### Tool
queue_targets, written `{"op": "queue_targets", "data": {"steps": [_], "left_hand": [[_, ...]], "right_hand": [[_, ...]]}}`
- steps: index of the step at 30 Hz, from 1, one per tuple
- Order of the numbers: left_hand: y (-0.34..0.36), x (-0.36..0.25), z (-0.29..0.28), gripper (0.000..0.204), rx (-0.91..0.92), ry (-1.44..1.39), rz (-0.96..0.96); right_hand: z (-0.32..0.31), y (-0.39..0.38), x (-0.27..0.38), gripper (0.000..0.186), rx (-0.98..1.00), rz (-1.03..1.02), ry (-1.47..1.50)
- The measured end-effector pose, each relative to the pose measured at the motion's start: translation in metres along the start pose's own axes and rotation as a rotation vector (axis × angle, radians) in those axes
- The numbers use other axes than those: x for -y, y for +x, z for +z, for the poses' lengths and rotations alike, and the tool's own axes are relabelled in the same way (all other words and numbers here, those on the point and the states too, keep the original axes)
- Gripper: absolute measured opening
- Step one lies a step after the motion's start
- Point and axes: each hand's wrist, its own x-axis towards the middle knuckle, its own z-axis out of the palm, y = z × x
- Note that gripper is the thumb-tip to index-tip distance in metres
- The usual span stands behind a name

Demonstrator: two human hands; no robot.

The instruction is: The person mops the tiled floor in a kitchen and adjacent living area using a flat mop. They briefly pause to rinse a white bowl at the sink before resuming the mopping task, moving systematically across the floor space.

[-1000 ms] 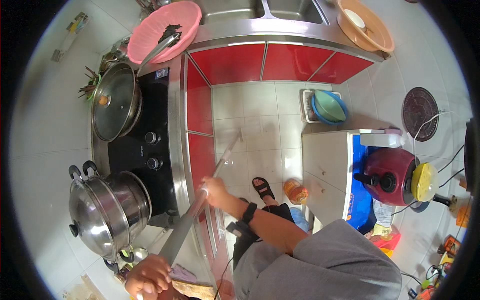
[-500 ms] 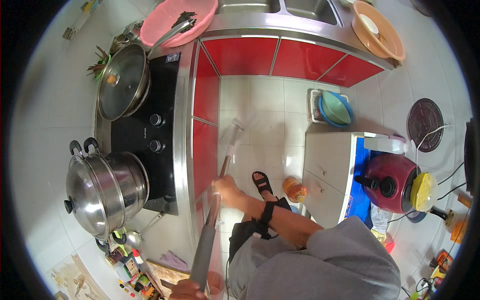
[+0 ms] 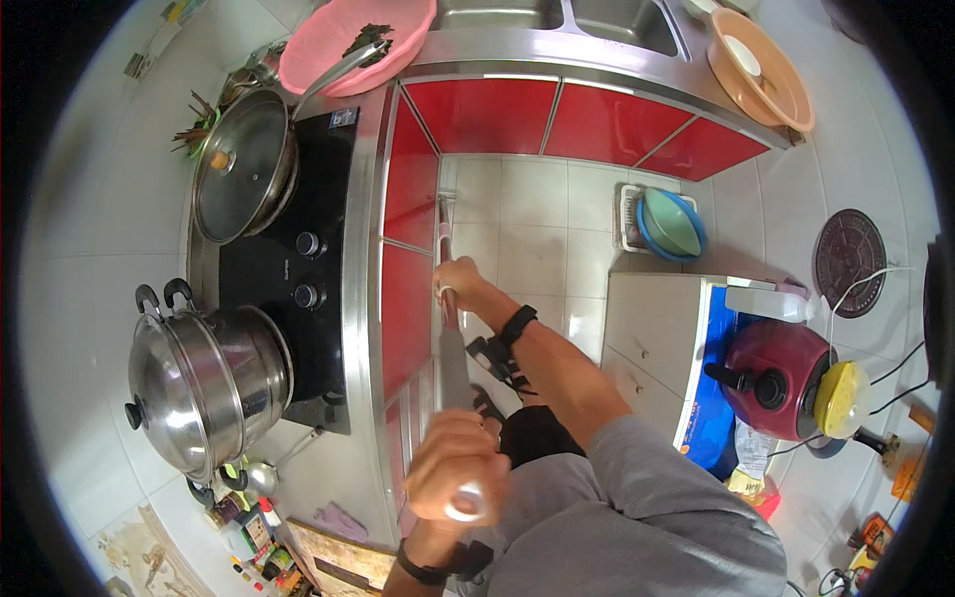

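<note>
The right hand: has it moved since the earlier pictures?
Yes, the right hand has moved forward toward the sink, now about level with the lower stove knob.

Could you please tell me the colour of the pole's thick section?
The pole's thick section is grey, best seen in the head view.

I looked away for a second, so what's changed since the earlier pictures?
The right hand moved forward; the left hand moved right and forward. The pole, still gripped by both, swung so its far end reaches farther forward, close beside the red cabinets. Nothing was visibly let go. The lidded pan, steel pot and pink basin stayed put.
</note>
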Motion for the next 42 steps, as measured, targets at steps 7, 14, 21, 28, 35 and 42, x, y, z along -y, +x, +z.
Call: {"op": "queue_targets", "data": {"steps": [7, 14, 21, 28, 35, 42], "left_hand": [[-0.015, -0.006, -0.04, 0.012, 0.069, -0.011, -0.034], [-0.022, -0.034, -0.068, 0.022, 0.115, -0.183, -0.073], [-0.073, -0.069, -0.108, 0.028, 0.202, -0.304, -0.14], [-0.197, -0.111, -0.167, 0.022, 0.174, -0.326, -0.166], [-0.328, -0.158, -0.236, 0.024, -0.275, -0.206, -0.232], [-0.364, -0.211, -0.293, 0.036, -0.643, -0.329, -0.194]], "right_hand": [[0.036, -0.05, 0.005, 0.011, -0.273, 0.098, 0.165], [0.004, -0.101, -0.038, 0.017, -0.328, 0.038, 0.528], [0.007, -0.194, -0.086, 0.017, -0.453, 0.002, 0.562], [0.024, -0.264, -0.216, 0.012, -0.398, -0.023, 0.706], [0.094, -0.324, -0.328, 0.012, -0.458, -0.025, 0.836], [0.17, -0.403, -0.406, 0.01, -0.2, 0.108, 0.809]]}}
